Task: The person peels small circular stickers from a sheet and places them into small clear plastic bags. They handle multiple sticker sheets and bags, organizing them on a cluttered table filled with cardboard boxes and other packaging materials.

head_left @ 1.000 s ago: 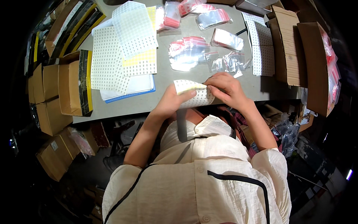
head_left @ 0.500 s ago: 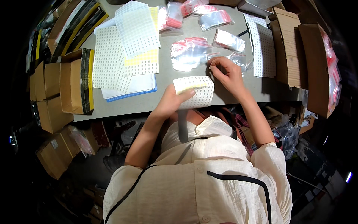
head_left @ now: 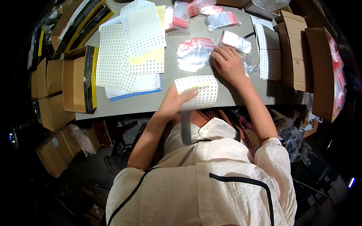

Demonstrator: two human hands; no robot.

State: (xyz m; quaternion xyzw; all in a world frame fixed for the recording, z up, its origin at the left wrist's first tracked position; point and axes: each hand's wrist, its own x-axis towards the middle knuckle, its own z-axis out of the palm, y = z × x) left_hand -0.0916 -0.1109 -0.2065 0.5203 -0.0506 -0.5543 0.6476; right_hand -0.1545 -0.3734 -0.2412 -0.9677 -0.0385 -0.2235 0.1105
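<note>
A curled sheet of small printed stickers (head_left: 206,93), with a yellow strip showing, is held between the thumb and fingers of my left hand (head_left: 173,101) over the table's front edge. My right hand (head_left: 230,66) rests at the right side of a spread pile of clear zip bags (head_left: 193,56) with red tops. Its fingers are bent down and pressed together; their tips are partly hidden, and whatever they pinch cannot be made out. Just behind that hand lies a stack of clear bags (head_left: 235,40). More small bags (head_left: 249,66) stick out to its right.
Sticker sheets (head_left: 113,56) overlap on a blue-edged board (head_left: 160,84) at left. Bundles of red-topped bags (head_left: 222,20) lie at the back. A dotted sheet (head_left: 268,49) sits at right beside cardboard boxes (head_left: 296,52). An open carton (head_left: 73,81) stands on the left edge.
My right hand has moved slightly up and turned palm-down onto the bags, its fingers now bent lower. My left hand keeps the sticker sheet in almost the same place. The view has shifted slightly.
</note>
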